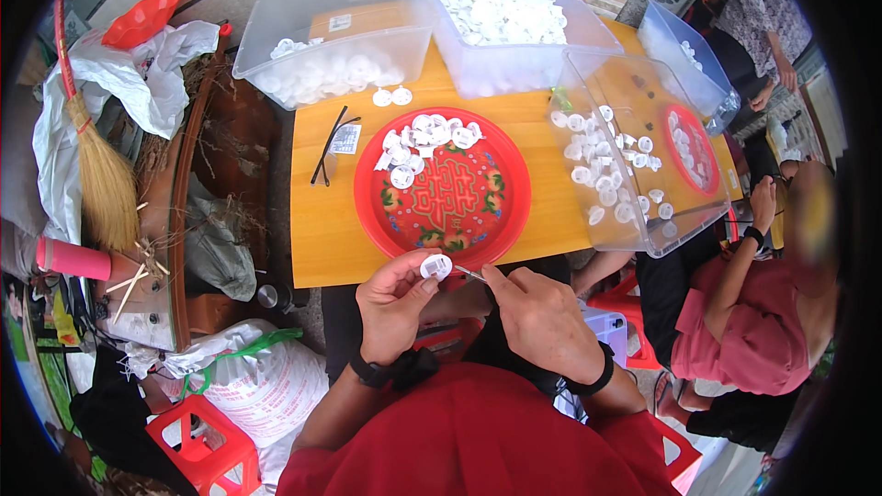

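Observation:
Between the thumb and fingers of my left hand [397, 298] is a small round white plastic part [435, 266], its face turned up. My right hand [549, 321] grips a thin metal-tipped tool [470, 273], its tip pointing at the part's right edge; whether it touches, I cannot tell. Both hands are just over the table's near edge, in front of a round red tray [377, 211] with a floral pattern. A cluster of similar white parts [432, 131] lies at the tray's far side. Two more white parts [392, 96] sit on the wood behind it.
Clear plastic bins [404, 46] of white parts line the table's [322, 248] far side. A tilted clear bin [597, 230] stands at right with scattered parts. Folded glasses [328, 152] lie left of the tray. A straw broom [106, 174] is at left; a co-worker [753, 321] sits at right.

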Demonstrator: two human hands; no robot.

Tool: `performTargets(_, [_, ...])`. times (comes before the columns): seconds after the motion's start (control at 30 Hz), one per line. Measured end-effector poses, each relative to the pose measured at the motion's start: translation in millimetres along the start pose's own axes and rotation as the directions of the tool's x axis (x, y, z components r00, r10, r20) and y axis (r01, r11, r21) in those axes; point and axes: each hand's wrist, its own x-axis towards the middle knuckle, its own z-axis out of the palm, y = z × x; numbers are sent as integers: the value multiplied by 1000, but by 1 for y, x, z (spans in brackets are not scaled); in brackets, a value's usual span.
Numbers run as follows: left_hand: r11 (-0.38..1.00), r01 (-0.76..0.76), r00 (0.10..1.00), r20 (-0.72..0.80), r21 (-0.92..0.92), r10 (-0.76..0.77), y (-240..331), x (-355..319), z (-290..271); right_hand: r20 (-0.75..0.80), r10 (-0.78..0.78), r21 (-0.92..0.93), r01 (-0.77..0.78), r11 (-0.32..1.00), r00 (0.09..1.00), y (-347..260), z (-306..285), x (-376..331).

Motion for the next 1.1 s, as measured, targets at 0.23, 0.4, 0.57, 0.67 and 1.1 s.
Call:
performTargets(0.23, [998, 22, 999, -41, -67, -24, 0, 1, -1, -66, -24, 10, 25, 1000, 998, -7, 8, -1])
performTargets(0.4, [998, -63, 998, -16, -13, 63, -4, 0, 0, -43, 3, 9, -3, 1000, 999, -15, 13, 1])
performTargets(0.57, [998, -53, 998, -31, -44, 51, -4, 0, 1, -47, 19, 11, -19, 1000, 999, -16, 16, 5])
performTargets(0.67, [997, -60, 998, -35, -43, 58, -4, 0, 2, -45, 29, 12, -28, 1000, 999, -17, 17, 6])
performTargets(1.1, [971, -168, 986, 12, 168, 168, -15, 0, -4, 129, -86, -221, 113, 969, 988, -23, 9, 19])
